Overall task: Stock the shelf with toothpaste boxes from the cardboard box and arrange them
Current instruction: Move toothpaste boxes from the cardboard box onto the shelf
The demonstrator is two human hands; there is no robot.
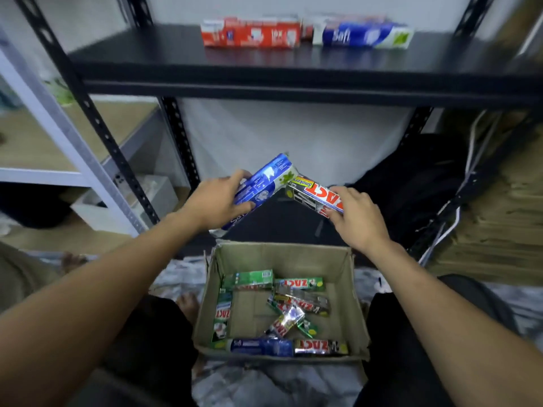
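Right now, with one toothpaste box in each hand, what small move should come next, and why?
Probably raise both hands to the black shelf. The left hand grips a blue Safi box, the right hand a black Zact box, both clear of the cardboard box, and the shelf has bare room beside the red box.

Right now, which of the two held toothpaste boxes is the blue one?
The blue-and-white toothpaste box gripped by the left hand; the right hand holds a black-and-red ZACT box.

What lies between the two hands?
Head view: the blue box in the left hand and the Zact box in the right hand, their far ends close together.
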